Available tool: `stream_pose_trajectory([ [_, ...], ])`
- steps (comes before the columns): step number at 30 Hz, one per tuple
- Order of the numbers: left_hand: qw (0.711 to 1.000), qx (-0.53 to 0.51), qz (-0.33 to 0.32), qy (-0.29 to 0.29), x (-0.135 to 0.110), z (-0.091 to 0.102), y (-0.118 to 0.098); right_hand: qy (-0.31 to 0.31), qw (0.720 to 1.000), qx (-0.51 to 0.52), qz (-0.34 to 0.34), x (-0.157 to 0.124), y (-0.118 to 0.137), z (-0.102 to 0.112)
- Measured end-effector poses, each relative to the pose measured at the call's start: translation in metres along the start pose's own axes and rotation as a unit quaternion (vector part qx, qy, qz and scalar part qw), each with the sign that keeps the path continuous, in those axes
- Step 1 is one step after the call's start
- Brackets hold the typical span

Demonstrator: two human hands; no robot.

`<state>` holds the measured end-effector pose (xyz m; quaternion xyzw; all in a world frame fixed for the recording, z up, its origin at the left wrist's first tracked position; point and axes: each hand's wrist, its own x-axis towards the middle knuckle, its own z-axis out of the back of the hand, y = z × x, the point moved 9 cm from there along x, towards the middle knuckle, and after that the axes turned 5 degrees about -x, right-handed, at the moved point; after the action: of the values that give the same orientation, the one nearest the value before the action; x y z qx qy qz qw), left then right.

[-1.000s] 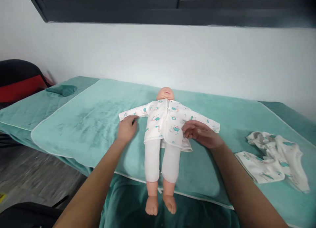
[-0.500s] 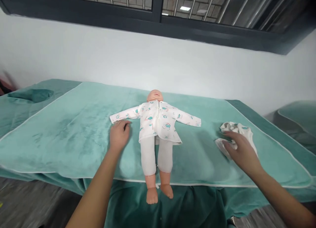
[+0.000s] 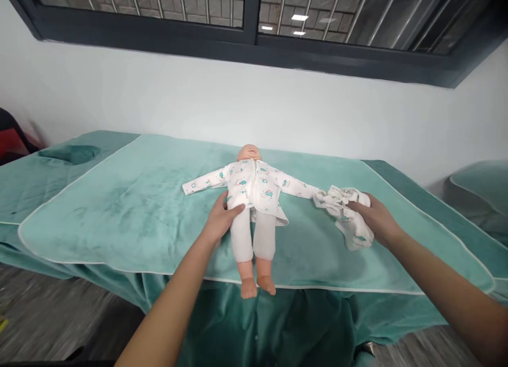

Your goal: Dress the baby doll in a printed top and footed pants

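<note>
A baby doll (image 3: 241,240) lies on its back with bare feet toward me and both arms spread. It wears a white printed shirt (image 3: 264,184) with long sleeves. My left hand (image 3: 221,217) grips the doll at its left-side hip, thumb over the top of the thigh and fingers around the side, partly hidden. Over to the right, my right hand (image 3: 373,214) is closed on a crumpled white baby garment (image 3: 341,208) with a green print, lifted off the mat. The garment's edge meets the cuff of the doll's right-side sleeve in view; I cannot tell whether they touch.
A pale green mat (image 3: 119,213) with white piping covers the bed, whose darker green cover (image 3: 262,324) hangs down in front. Behind rises a white wall (image 3: 190,102) below a dark window frame (image 3: 159,36). A red and black object (image 3: 14,139) stands at the far left.
My left hand has moved right, from beside the sleeve to the doll's hip, and gripped it. My right hand has taken up the garment and carried it left toward the doll's sleeve.
</note>
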<state>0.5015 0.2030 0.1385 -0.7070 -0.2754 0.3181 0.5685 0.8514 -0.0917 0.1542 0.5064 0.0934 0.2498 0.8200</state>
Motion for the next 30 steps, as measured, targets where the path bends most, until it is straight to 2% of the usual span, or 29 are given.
stream_pose_trajectory([
  [2, 0.999, -0.039, -0.019, -0.032, 0.012, -0.008, -0.001, 0.055, 0.993, 0.102, -0.034, -0.019, 0.020, -0.028],
  [4, 0.995, -0.065, -0.035, -0.066, 0.027, -0.015, -0.002, 0.120, 0.975, 0.185, -0.030, -0.040, 0.048, -0.054],
  [7, 0.990, -0.095, -0.047, -0.087, 0.046, -0.022, -0.003, 0.175, 0.955, 0.239, -0.011, -0.065, 0.077, -0.076],
  [9, 0.993, -0.075, -0.054, -0.080, 0.048, -0.023, -0.003, 0.192, 0.949, 0.250, -0.015, -0.076, 0.080, -0.084],
  [10, 0.993, -0.044, -0.061, -0.086, 0.044, -0.021, -0.003, 0.201, 0.946, 0.252, -0.027, -0.082, 0.076, -0.088],
  [12, 0.984, 0.046, -0.098, -0.141, 0.024, -0.008, -0.006, 0.216, 0.940, 0.259, -0.056, -0.091, 0.066, -0.098],
  [14, 0.959, 0.120, -0.150, -0.207, -0.009, 0.004, -0.014, 0.223, 0.934, 0.270, -0.074, -0.100, 0.057, -0.111],
  [15, 0.954, 0.136, -0.168, -0.209, -0.025, 0.003, -0.017, 0.223, 0.931, 0.278, -0.073, -0.104, 0.055, -0.119],
  [16, 0.959, 0.132, -0.170, -0.185, -0.038, -0.002, -0.017, 0.220, 0.930, 0.288, -0.066, -0.108, 0.056, -0.126],
  [19, 0.986, 0.093, -0.134, -0.036, -0.063, -0.034, -0.015, 0.201, 0.925, 0.319, -0.038, -0.117, 0.071, -0.151],
  [20, 0.987, 0.094, -0.132, 0.002, -0.068, -0.043, -0.018, 0.198, 0.923, 0.329, -0.033, -0.119, 0.079, -0.160],
  [22, 0.977, 0.138, -0.157, 0.040, -0.072, -0.054, -0.029, 0.199, 0.917, 0.345, -0.030, -0.122, 0.097, -0.175],
  [26, 0.931, 0.281, -0.228, 0.052, -0.068, -0.058, -0.045, 0.210, 0.898, 0.386, -0.028, -0.121, 0.131, -0.188],
  [28, 0.921, 0.296, -0.254, 0.020, -0.068, -0.050, -0.050, 0.239, 0.882, 0.405, -0.022, -0.121, 0.139, -0.189],
  [30, 0.920, 0.274, -0.280, -0.030, -0.072, -0.037, -0.059, 0.273, 0.868, 0.414, -0.028, -0.121, 0.136, -0.187],
])
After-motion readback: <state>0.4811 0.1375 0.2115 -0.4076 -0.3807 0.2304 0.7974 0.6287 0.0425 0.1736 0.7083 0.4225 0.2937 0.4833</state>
